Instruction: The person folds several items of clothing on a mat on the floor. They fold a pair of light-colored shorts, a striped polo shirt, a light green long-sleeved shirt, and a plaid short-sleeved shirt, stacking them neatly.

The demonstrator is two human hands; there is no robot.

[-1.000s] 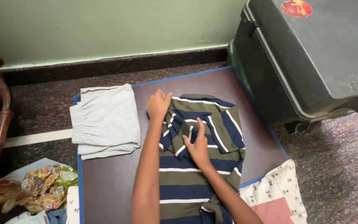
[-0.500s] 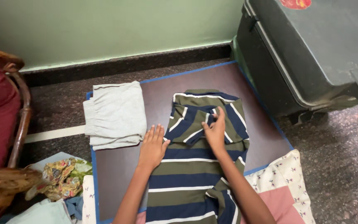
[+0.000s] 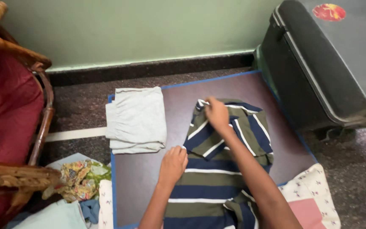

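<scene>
A striped shirt (image 3: 217, 178) in olive, navy and white lies on a dark brown board with a blue edge (image 3: 178, 93). My right hand (image 3: 216, 113) is up near the shirt's collar, fingers closed on the folded sleeve fabric. At the shirt's left edge my left hand (image 3: 173, 164) pinches the cloth by the fold. A folded pale grey garment (image 3: 136, 119) rests on the board's far left corner, apart from both hands.
A large dark suitcase (image 3: 339, 63) stands at the right by the green wall. To the left is a cane chair with a red cushion (image 3: 5, 114). Loose clothes (image 3: 75, 182) lie at the lower left, a flowered cushion (image 3: 314, 195) at the lower right.
My right hand moved up and left from the sleeve fold to the collar area. My left hand went from flat on the shirt to pinching its left edge. The camera view shifted left.
</scene>
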